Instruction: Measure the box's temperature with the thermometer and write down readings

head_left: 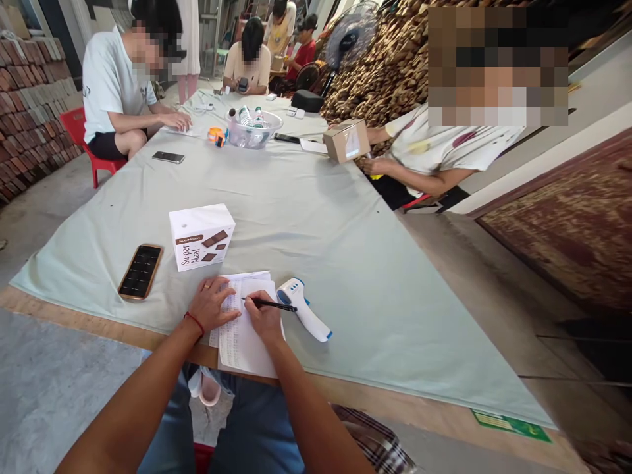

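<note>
Right hand: the right hand (264,319) has its grip closed on a black pen (270,304); the tip points left and touches the paper (244,342)
Left hand: the left hand (213,304) lies flat and open on the left part of the paper; it holds nothing, only presses the sheet down; a red band is on the wrist
Paper: under both hands, at the near edge of the desk (345,263); it hangs a little over the edge; rows of small writing cover much of it, too small to read
Progress: judging from the filled rows, a large part of the sheet seems written; the pen stands near the top, so I cannot tell how many lines are left
Thermometer: a white and blue thermometer (303,308) lies just right of the pen hand
Box: a white box (201,236) stands beyond the left hand
Phone: a phone (140,271) lies left of the box
Others: other people sit at the far end of the desk, well apart
</note>
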The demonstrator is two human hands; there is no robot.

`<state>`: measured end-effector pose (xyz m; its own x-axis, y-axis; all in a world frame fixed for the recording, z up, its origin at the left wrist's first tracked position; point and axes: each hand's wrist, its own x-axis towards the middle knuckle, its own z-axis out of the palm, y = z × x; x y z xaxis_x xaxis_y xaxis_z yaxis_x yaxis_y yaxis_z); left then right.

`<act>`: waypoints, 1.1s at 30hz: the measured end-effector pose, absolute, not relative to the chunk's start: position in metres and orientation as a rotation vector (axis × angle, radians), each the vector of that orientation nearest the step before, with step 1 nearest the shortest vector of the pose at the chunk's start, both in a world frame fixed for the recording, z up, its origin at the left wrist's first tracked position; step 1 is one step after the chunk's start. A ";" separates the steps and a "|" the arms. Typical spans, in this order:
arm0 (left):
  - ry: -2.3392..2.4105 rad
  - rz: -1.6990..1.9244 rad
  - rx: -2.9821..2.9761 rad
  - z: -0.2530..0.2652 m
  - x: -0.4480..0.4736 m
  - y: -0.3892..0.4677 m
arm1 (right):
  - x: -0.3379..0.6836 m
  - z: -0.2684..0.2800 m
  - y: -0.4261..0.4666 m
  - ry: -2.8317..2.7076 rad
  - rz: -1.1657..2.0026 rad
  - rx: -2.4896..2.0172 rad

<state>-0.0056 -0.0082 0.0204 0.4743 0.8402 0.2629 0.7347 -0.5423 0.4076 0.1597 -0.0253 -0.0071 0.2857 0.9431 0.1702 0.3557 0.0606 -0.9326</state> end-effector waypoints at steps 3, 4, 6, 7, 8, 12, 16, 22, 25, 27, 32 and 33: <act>1.353 0.643 2.485 0.020 -0.005 -0.008 | 0.160 -0.007 -0.025 -1.255 0.698 -1.491; 1.352 0.645 2.486 0.020 -0.005 -0.008 | 0.159 -0.007 -0.025 -1.250 0.698 -1.488; 1.348 0.649 2.488 0.020 -0.006 -0.008 | 0.159 -0.007 -0.025 -1.237 0.700 -1.485; 1.346 0.652 2.489 0.020 -0.006 -0.008 | 0.159 -0.007 -0.025 -1.233 0.702 -1.486; 1.344 0.654 2.491 0.020 -0.006 -0.008 | 0.159 -0.007 -0.025 -1.233 0.705 -1.489; 1.339 0.661 2.493 0.020 -0.006 -0.008 | 0.160 -0.008 -0.024 -1.239 0.692 -1.507; 1.340 0.652 2.493 0.020 -0.006 -0.008 | 0.161 -0.009 -0.024 -1.254 0.706 -1.487; 1.342 0.641 2.490 0.021 -0.006 -0.008 | 0.161 -0.008 -0.025 -1.231 0.717 -1.487; 1.342 0.647 2.491 0.020 -0.006 -0.008 | 0.160 -0.008 -0.025 -1.226 0.722 -1.487; 1.345 0.653 2.487 0.019 -0.006 -0.008 | 0.161 -0.008 -0.025 -1.225 0.724 -1.484; 1.345 0.658 2.481 0.019 -0.005 -0.008 | 0.161 -0.009 -0.025 -1.219 0.712 -1.497; 1.344 0.654 2.480 0.019 -0.005 -0.008 | 0.161 -0.009 -0.025 -1.220 0.715 -1.497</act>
<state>-0.0055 -0.0079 0.0191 0.4751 0.8381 0.2681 0.7278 -0.5455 0.4155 0.1608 -0.0249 -0.0091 0.3069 0.9395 0.1524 0.3261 0.0466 -0.9442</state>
